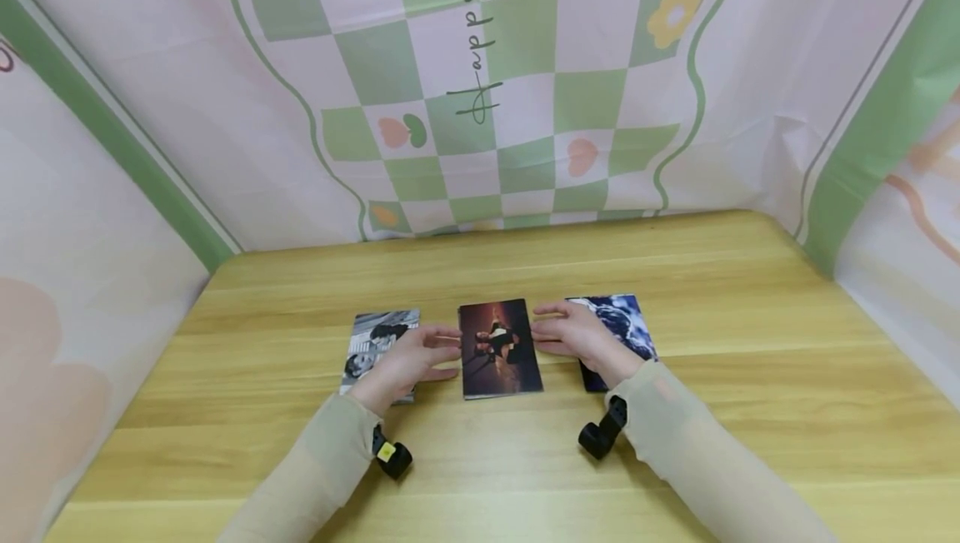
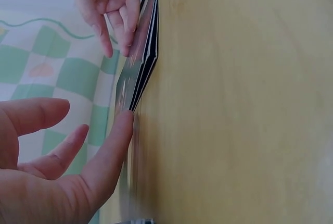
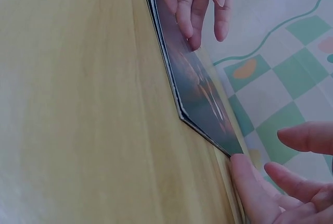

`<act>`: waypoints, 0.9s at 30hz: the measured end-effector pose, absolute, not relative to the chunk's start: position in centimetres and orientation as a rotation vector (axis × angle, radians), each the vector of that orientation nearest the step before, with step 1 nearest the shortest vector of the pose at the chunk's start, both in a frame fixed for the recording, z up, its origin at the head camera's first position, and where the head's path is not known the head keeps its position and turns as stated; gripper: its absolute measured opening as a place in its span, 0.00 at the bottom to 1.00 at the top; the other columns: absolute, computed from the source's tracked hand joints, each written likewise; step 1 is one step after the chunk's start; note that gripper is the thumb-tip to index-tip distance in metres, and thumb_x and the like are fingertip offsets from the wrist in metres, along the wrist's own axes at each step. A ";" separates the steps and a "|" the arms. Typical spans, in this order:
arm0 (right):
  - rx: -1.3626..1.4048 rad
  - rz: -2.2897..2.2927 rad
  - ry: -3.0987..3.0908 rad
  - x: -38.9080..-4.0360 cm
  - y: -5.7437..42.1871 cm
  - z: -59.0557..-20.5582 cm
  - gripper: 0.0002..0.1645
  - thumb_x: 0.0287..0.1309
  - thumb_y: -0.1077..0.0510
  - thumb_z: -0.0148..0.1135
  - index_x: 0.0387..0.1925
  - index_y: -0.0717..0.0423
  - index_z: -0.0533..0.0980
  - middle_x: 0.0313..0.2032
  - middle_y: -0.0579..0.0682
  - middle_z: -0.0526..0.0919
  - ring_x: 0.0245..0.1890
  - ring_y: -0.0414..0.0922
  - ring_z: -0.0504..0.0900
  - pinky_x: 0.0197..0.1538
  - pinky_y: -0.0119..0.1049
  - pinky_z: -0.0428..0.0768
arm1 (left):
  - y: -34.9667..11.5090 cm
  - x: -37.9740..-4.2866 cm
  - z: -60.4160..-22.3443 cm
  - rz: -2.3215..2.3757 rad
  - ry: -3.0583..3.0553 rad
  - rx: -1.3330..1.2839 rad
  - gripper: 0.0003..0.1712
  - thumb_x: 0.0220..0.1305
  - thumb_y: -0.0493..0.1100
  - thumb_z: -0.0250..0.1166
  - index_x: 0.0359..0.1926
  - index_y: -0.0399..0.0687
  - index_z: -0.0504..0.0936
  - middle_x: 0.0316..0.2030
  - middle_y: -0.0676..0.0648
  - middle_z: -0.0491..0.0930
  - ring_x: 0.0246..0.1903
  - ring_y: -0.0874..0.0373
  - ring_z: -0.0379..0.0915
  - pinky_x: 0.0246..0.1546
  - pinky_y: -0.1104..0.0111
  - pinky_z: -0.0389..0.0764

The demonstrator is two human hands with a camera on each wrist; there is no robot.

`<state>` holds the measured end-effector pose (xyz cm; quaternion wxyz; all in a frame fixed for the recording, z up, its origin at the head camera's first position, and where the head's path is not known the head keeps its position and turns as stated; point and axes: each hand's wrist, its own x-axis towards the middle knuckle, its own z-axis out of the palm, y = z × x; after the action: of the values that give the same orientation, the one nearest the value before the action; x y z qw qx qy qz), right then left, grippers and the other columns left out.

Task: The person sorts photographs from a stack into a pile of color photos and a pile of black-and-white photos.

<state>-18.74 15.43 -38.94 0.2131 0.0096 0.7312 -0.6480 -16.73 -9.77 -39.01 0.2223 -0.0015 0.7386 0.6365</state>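
A small stack of photo cards (image 1: 510, 372) lies in the middle of the table, its top one a dark reddish picture with figures. Its layered edges show in both wrist views (image 2: 151, 52). My left hand (image 1: 405, 361) is at the stack's left side, fingers extended, a fingertip touching or very close to the edge. At the opposite side, my right hand (image 1: 581, 335) has its fingers loosely extended, with a fingertip by the stack's corner in the right wrist view. Under the left hand lies a black-and-white photo card (image 1: 384, 326); a dark blue-and-white one (image 1: 626, 318) lies partly beneath the right hand.
The wooden table (image 1: 480, 476) carries the three groups of cards in a row. A printed curtain (image 1: 517, 110) with green checks hangs behind it, and further cloth hangs at both sides. Black wrist cameras (image 1: 597, 440) sit on both sleeves.
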 end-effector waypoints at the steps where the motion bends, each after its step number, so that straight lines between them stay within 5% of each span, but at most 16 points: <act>1: 0.024 -1.790 2.037 -18.7 15.4 -38.9 0.29 0.67 0.64 0.48 0.66 0.71 0.57 0.60 0.71 0.67 0.59 0.59 0.73 0.57 0.43 0.80 | -9.8 -16.7 -39.0 1.757 2.044 -0.002 0.19 0.68 0.30 0.52 0.59 0.31 0.69 0.57 0.32 0.70 0.55 0.43 0.71 0.52 0.57 0.81; 17: 0.020 -1.767 2.064 -18.8 15.8 -38.9 0.29 0.68 0.61 0.48 0.66 0.69 0.58 0.61 0.69 0.68 0.59 0.59 0.72 0.57 0.43 0.80 | -9.7 -16.7 -38.8 1.764 2.048 -0.050 0.19 0.68 0.31 0.53 0.58 0.33 0.71 0.56 0.34 0.72 0.53 0.46 0.74 0.52 0.56 0.81; 27: 0.043 -1.833 2.039 -18.7 15.4 -38.9 0.28 0.68 0.64 0.47 0.66 0.70 0.57 0.61 0.71 0.67 0.60 0.60 0.71 0.59 0.45 0.79 | -9.5 -16.5 -38.4 1.883 1.962 -0.108 0.23 0.70 0.31 0.50 0.63 0.30 0.63 0.59 0.29 0.68 0.58 0.40 0.68 0.57 0.56 0.78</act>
<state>-18.67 15.37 -38.89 0.1984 0.0153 0.7288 -0.6552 -16.49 -9.45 -38.36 0.2086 -0.0388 0.7050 0.6767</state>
